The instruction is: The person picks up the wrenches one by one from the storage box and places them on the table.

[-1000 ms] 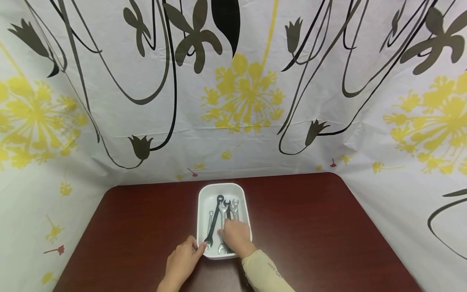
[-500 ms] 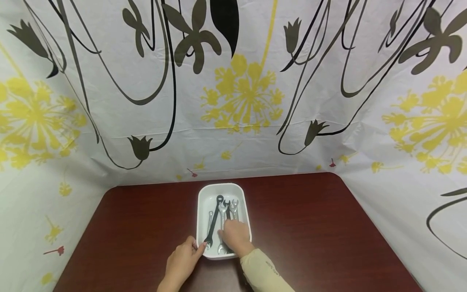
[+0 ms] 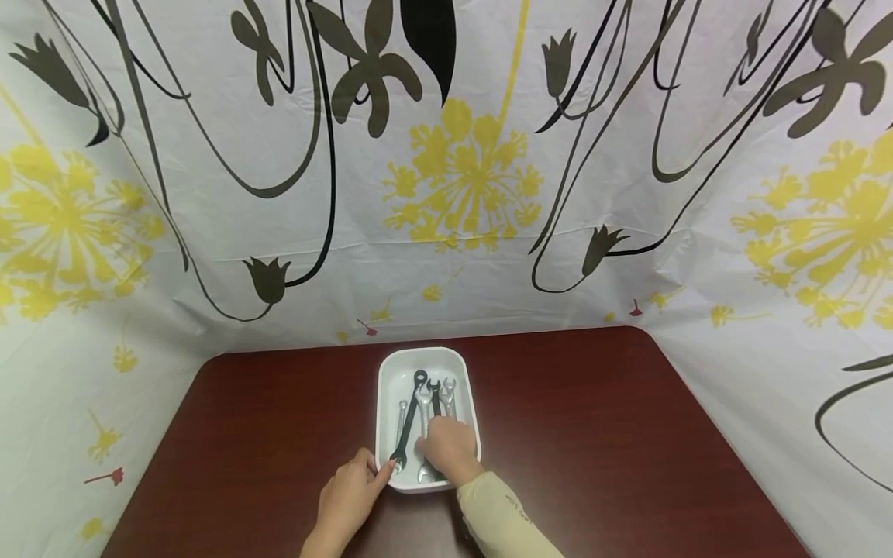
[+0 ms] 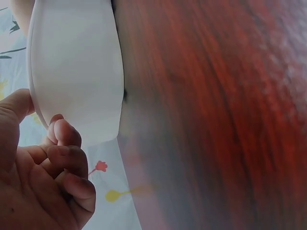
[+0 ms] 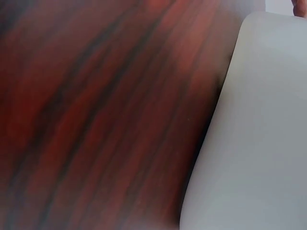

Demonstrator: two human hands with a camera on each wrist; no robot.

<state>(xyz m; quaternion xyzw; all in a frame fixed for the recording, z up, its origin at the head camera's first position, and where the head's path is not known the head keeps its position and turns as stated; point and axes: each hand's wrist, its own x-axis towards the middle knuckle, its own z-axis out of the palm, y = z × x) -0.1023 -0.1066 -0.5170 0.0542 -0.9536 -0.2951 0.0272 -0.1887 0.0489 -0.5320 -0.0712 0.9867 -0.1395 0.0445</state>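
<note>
Head view: white tray (image 3: 387, 403) near the middle of a dark red desk (image 3: 593, 434), close to the near edge, with several wrenches lying lengthwise inside. Black wrench (image 3: 410, 418) slanted across the left part, silver wrenches (image 3: 447, 391) beside it, lower ends covered. Right hand (image 3: 449, 451) laid over the near ends of the wrenches, fingers curled down onto them; impossible to tell which wrench is pinched, contact hidden under the knuckles. Pale sleeve (image 3: 498, 515) cut off at the bottom edge. Left hand (image 3: 349, 500) on the desk at the tray's near left corner, thumb on the rim, remaining fingers folded beside the wall.

Left wrist view: tray's outer wall (image 4: 76, 67) close up, thumb (image 4: 14, 112) resting against it, other fingers (image 4: 67, 158) curled loosely and only touching the corner; tray's inside out of sight, desk grain blurred.

Right wrist view: only blurred desk (image 5: 96, 120) and the tray's smooth outer side (image 5: 259, 143); a fingertip barely showing at the top right corner, wrenches hidden.

Behind the desk, a flowered curtain (image 3: 460, 170) filling the rest.
</note>
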